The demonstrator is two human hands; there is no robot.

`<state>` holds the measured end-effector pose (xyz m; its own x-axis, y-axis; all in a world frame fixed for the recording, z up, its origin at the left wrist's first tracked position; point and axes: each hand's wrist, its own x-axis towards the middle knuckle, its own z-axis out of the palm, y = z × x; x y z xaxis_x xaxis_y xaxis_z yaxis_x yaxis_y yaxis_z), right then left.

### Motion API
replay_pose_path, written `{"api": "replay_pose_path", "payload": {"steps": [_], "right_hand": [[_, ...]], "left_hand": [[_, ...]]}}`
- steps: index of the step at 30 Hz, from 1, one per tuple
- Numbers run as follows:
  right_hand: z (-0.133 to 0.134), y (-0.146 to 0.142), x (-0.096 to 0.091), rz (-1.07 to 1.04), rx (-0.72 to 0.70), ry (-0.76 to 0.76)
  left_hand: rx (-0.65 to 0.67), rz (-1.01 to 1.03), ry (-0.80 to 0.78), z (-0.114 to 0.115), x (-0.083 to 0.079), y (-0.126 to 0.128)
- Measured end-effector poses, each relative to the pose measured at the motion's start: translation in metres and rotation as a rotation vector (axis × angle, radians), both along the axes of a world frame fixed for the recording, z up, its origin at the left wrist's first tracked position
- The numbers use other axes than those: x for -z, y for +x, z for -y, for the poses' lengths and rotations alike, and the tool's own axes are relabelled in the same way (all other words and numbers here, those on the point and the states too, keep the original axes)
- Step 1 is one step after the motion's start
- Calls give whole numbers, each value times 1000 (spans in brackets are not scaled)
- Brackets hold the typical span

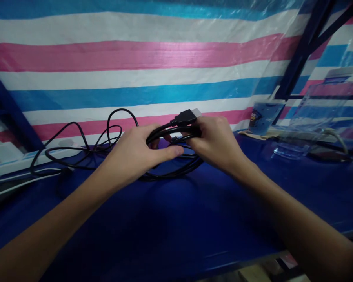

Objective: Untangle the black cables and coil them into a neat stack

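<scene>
Behind both hands, a hanging plastic tarp (153, 55) striped pink, white and blue. Under them, a desk (170, 219) covered in dark blue sheeting. Between the hands, a long thin black cable (170, 172) partly gathered into a loose coil; several turns bunched together, while a good stretch trails in untidy loops (85, 145) beyond the left hand, toward a white power strip (8, 160). So judged about halfway: coil begun, loose length not yet wound in. Left hand (138, 150) closed around the near side of the bundle, thumb lying over the strands. Right hand (214, 143) closed on the far side, pinching the strands just below the black plug with silver tip (188, 116), which sticks up above its fingers. Well beyond the right hand, a clear plastic box (317, 121), contents too blurred to tell, and nearer to it a small blue printed cup (263, 117), inside hidden from this angle.
</scene>
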<state>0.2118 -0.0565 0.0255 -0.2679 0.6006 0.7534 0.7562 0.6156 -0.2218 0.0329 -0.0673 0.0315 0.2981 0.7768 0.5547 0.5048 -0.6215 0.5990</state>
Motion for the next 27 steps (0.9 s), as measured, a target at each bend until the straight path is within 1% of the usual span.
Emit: {"api": "replay_pose_path", "payload": {"steps": [3,5,6,7,9,11,12,14,16,18,20,22,25,27], "right_hand": [[0,-5,3,-247,-55,-5],[-1,-5,2,-293,-70,1],[-1,-5,-1,-249,-90,38],[0,-5,-4,-156,-117,90],[2,-4,-13,120,-190,176],[3,-5,-23,382,-246,171],[3,-6,-27,464,-264,148],[1,-6,-32,521,-289,96],[-3,-3,-32,470,-306,33],[-10,3,-28,337,-287,-62],[-17,9,-20,176,-257,-171],[-23,13,-10,60,-268,-257],[-24,9,3,-87,-359,-327],[-21,3,7,-194,-388,-316]], "left_hand": [[17,0,-11,0,-1,1],[54,-15,-76,0,-2,0],[76,-38,-113,-1,-3,0],[94,-65,-137,-1,-4,-1],[102,-117,-151,-3,-6,-3],[89,-135,-142,-7,-8,-7],[89,-128,-133,-8,-8,-10],[110,-110,-113,-13,-7,-16],[137,-67,-84,-17,-5,-23],[157,24,-59,-22,1,-29],[168,140,-40,-27,8,-31],[166,244,-14,-31,17,-29],[122,351,34,-33,28,-21],[76,408,105,-31,32,-16]]}}
